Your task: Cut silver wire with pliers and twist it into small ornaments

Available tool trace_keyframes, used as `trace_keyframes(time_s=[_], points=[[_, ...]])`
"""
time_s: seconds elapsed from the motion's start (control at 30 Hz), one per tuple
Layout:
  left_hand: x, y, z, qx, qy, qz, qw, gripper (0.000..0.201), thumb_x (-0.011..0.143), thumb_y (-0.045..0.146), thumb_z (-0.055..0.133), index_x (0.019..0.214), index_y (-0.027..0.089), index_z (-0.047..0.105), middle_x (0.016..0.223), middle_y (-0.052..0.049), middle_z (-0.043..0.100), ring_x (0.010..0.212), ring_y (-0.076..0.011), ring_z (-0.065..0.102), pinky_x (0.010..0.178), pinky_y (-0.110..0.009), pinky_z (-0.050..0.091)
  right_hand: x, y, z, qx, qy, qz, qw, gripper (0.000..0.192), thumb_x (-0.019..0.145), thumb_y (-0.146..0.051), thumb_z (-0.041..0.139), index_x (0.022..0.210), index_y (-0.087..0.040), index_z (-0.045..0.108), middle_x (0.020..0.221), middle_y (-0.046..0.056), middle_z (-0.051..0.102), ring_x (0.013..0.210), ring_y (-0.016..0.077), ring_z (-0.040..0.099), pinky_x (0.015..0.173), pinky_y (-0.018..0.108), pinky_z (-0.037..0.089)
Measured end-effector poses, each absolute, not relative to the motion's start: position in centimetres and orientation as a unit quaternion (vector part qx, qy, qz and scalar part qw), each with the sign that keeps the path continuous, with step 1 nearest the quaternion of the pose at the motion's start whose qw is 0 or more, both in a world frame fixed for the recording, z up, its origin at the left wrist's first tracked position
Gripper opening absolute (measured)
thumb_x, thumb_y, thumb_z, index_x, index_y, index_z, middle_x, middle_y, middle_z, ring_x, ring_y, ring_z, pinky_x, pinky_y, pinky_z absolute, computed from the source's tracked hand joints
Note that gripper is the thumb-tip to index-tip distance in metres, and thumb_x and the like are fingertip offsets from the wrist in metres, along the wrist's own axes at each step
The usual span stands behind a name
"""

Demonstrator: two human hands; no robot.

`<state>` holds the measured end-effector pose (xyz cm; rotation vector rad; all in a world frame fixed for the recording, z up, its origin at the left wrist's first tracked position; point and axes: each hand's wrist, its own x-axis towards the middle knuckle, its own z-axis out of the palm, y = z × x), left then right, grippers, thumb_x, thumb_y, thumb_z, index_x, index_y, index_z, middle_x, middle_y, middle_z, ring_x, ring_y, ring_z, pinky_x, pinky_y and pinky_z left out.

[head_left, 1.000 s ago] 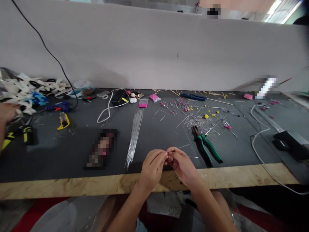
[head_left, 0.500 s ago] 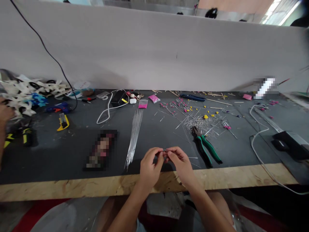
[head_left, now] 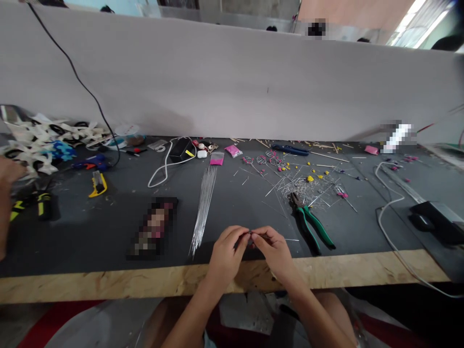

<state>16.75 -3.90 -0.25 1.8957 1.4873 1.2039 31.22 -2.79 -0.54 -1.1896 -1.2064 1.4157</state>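
Hands barely shifted: left hand (head_left: 225, 256) and right hand (head_left: 276, 253) fingertips still pinch a tiny dark wire piece (head_left: 249, 234) together, just beside the green-handled pliers (head_left: 312, 224).

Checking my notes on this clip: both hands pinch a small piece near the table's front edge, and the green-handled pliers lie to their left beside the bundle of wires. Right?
Not quite. The head view shows the green-handled pliers lying to the right of the hands, apart from the bundle of wires, which lies on the left. The left hand and right hand do pinch a small piece near the table's front edge.
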Motion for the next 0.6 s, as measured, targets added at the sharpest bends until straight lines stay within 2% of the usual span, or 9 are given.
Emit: trace_keyframes(time_s=[0.17, 0.37, 0.6], points=[[16.7, -4.1, -0.2, 0.722, 0.520, 0.392, 0.234, 0.019, 0.090, 0.020, 0.044, 0.095, 0.019, 0.062, 0.093, -0.006, 0.065, 0.088, -0.0165, 0.060, 0.080, -0.030, 0.049, 32.0, -3.1, -0.5, -0.485, -0.504, 0.572, 0.429, 0.015, 0.080, -0.033, 0.062, 0.084, -0.019, 0.067, 0.073, 0.000, 0.065, 0.070, 0.0140, 0.059, 0.069, 0.028, 0.047], [17.0, -4.2, -0.2, 0.725, 0.504, 0.378, 0.278, 0.020, 0.092, 0.020, 0.041, 0.098, 0.019, 0.059, 0.095, -0.005, 0.063, 0.087, -0.0145, 0.060, 0.077, -0.027, 0.049, 32.9, -3.3, -0.3, -0.497, -0.528, 0.563, 0.396, 0.016, 0.080, -0.034, 0.061, 0.084, -0.020, 0.067, 0.074, 0.001, 0.066, 0.072, 0.0150, 0.059, 0.070, 0.028, 0.046], [17.0, -4.3, -0.5, 0.749, 0.500, 0.350, 0.258, 0.020, 0.091, 0.018, 0.042, 0.101, 0.020, 0.060, 0.099, -0.005, 0.064, 0.091, -0.0157, 0.059, 0.082, -0.030, 0.049, 33.3, -3.3, -0.4, -0.490, -0.532, 0.570, 0.390, 0.015, 0.079, -0.034, 0.062, 0.083, -0.020, 0.067, 0.075, 0.000, 0.066, 0.073, 0.0146, 0.059, 0.070, 0.028, 0.045]])
